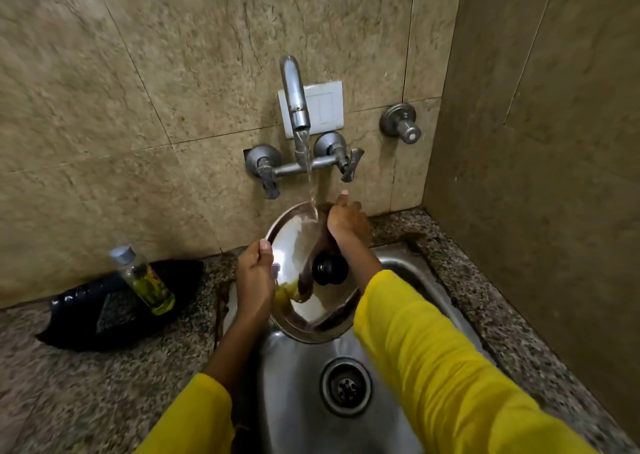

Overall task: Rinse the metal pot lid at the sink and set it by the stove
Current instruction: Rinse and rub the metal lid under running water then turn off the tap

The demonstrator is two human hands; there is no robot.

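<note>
Metal pot lid (298, 242) under running water, left hand (254, 280) gripping rim, right hand (348, 223) pressed on top, fingertips hidden.

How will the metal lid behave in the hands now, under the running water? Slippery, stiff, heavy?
The metal lid is wet and polished, so probably slippery. It looks rigid, thin and likely light: the left hand holds its rim alone. The right hand steadies the far edge.

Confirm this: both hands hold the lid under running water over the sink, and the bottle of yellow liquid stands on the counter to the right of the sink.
One detail is off. The head view shows the bottle on the counter to the left of the sink, not the right. The rest holds: the left hand and right hand hold the lid under running water.
</note>
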